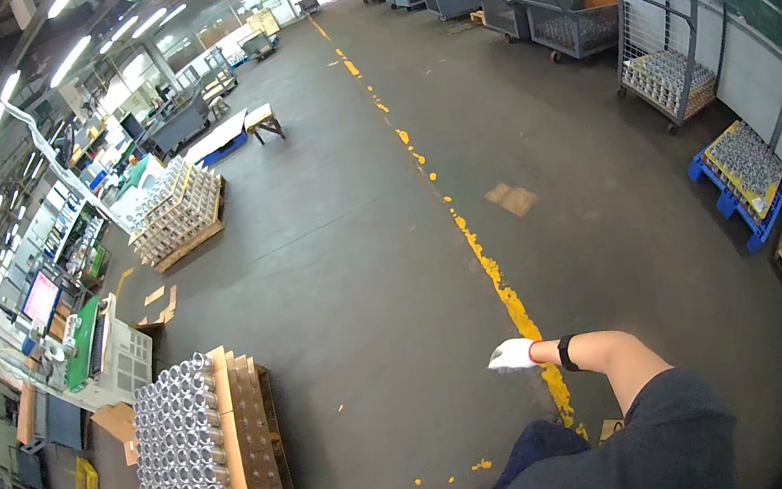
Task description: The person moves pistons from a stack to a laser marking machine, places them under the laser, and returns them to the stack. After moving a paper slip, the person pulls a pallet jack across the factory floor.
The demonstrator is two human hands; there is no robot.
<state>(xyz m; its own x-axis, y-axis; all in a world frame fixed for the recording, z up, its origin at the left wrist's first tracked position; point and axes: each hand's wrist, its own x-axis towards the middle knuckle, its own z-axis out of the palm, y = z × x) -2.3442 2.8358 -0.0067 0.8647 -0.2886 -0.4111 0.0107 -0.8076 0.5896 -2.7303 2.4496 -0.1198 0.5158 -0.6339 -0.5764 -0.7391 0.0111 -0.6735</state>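
Note:
My right hand (pixel 512 355), in a white glove with a red cuff edge, hangs in front of me over the grey floor beside the worn yellow line (pixel 511 302). Its fingers look loosely stretched and hold nothing that I can see. A dark band (pixel 566 354) circles that wrist. My left hand is out of view. The closest goods, well to the left of my hand and apart from it, are rows of shiny metal cylindrical parts (pixel 180 433) stacked on cardboard over a pallet.
Another pallet stack (pixel 176 214) stands farther left, past a workstation with a lit screen (pixel 41 299). A yellow crate (pixel 87 484) lies at lower left. Along the right wall are a wire-sided cart (pixel 664 52), grey bins (pixel 573 23) and a blue pallet (pixel 731 206). Flat cardboard (pixel 512 198) lies ahead.

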